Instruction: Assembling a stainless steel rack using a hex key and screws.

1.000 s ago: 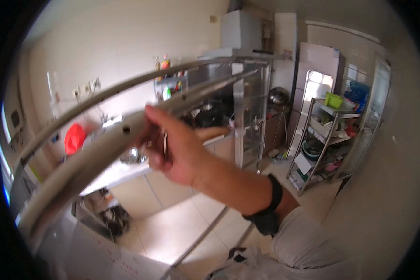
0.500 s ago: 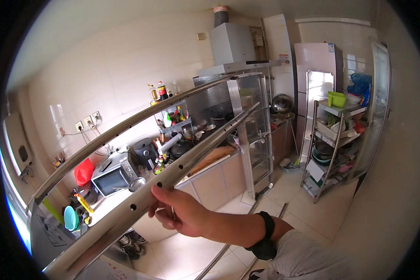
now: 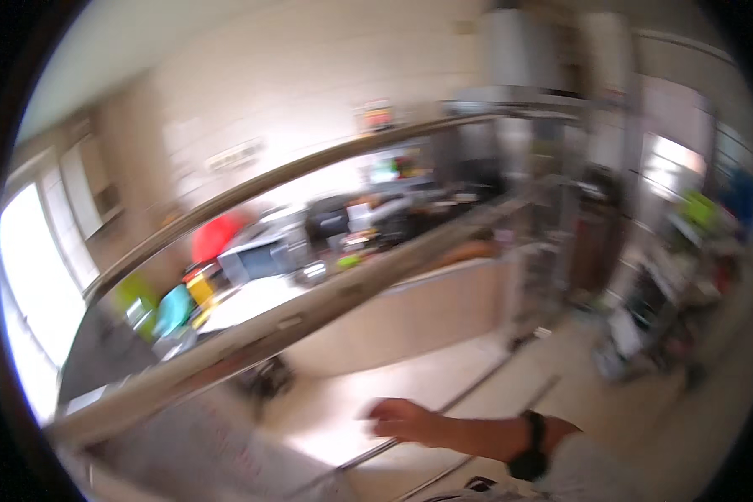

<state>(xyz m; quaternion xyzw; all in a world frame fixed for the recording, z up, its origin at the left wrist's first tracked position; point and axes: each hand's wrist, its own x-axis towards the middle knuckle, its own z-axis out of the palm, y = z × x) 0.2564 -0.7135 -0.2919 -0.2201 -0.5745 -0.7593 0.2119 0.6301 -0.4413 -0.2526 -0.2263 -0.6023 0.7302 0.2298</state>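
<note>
**Two metal bars (image 3: 335,299) across a kitchen, right hand (image 3: 406,420) clear of both**

The lower, broader bar is slanted from lower left toward a framed glass panel (image 3: 520,284); the upper bar (image 3: 309,161) is set behind it. Both seem to be already up; whether any fixing is left cannot be told. Neither bar is touched. The fingers are blurred and seem half curled, their spread impossible to tell. No left hand is shown. Two thin strips (image 3: 477,383) are laid on the floor (image 3: 376,372). By the desk (image 3: 255,303), one red bag (image 3: 216,237), one microwave (image 3: 258,263) and one teal basin (image 3: 174,311) are made out.
</note>
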